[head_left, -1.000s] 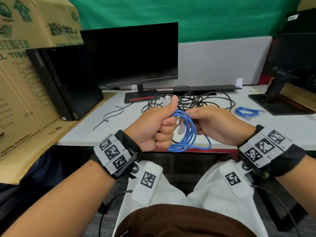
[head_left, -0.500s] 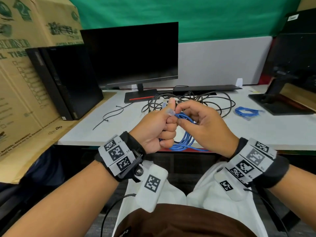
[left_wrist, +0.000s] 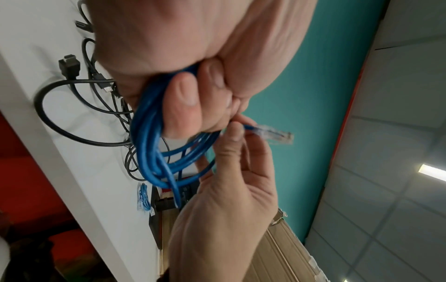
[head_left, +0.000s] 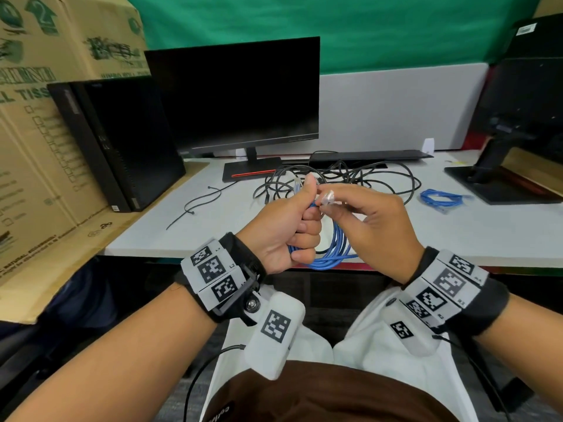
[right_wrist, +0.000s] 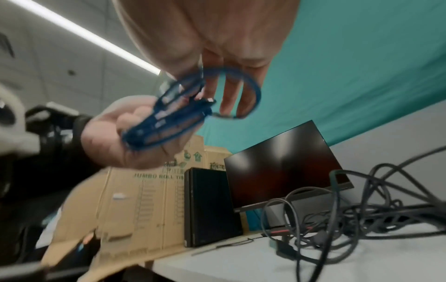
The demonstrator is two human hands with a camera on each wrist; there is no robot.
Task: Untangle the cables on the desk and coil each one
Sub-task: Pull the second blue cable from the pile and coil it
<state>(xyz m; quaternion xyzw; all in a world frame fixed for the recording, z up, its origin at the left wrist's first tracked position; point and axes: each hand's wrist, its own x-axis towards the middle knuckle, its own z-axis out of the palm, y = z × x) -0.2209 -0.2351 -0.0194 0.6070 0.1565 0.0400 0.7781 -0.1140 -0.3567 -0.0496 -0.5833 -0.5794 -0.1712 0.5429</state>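
My left hand (head_left: 291, 226) is fisted round a coiled blue network cable (head_left: 330, 251), thumb up, in front of the desk edge. Its loops hang below the fist (left_wrist: 154, 152). My right hand (head_left: 365, 226) pinches the cable's free end just behind its clear plug (head_left: 329, 197), beside the left thumb; the plug (left_wrist: 275, 134) sticks out past the fingertips. The right wrist view is blurred and shows the blue coil (right_wrist: 166, 122) in the left palm. A tangle of black cables (head_left: 344, 181) lies on the white desk (head_left: 213, 226) behind my hands.
A second blue coil (head_left: 440, 199) lies on the desk at the right. A dark monitor (head_left: 237, 95) and a black computer case (head_left: 122, 141) stand at the back left, another monitor stand (head_left: 499, 178) at the right, cardboard boxes (head_left: 36, 117) on the left.
My right hand has brought the plug end up from below the coil to the top of the left fist, and now holds it out beside the left thumb. The left fist stayed put.
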